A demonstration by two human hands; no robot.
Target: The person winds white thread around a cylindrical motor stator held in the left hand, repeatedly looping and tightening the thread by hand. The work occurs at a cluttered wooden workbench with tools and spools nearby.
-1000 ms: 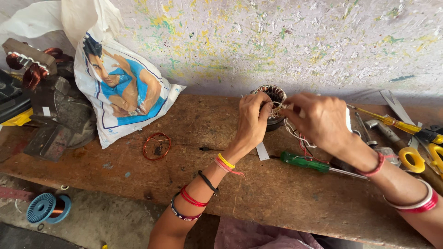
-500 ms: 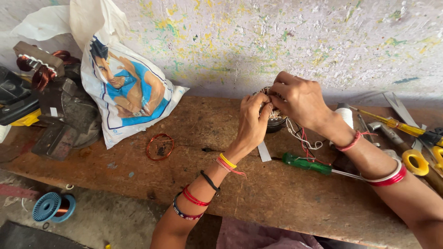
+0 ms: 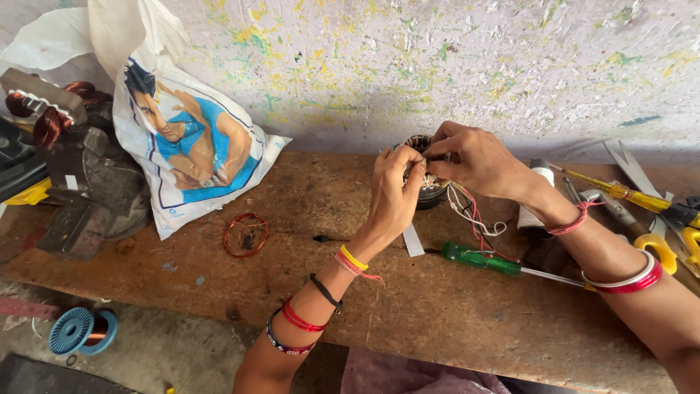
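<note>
Both hands met over a small round motor winding (image 3: pixel 430 191) that stood at the back of the wooden counter (image 3: pixel 306 292), close to the speckled wall (image 3: pixel 437 66). The left hand (image 3: pixel 394 193) was closed against the near side of the winding, its fingers pinching thin threads or wires at the rim. The right hand (image 3: pixel 470 160) came over the top, fingertips pressed together on the same spot; exactly what they gripped was too small to tell. White and red wires (image 3: pixel 474 215) trailed from the winding down onto the counter.

Just in front lay a green-handled screwdriver (image 3: pixel 481 260) and a small white strip (image 3: pixel 413 241). A loop of copper wire (image 3: pixel 246 235) lay further left, near a printed plastic bag (image 3: pixel 189 146) that leaned on the wall. A yellow-handled screwdriver (image 3: pixel 627 193) and other tools lay at the right end. A blue spool of copper wire (image 3: pixel 82 330) sat on the floor below.
</note>
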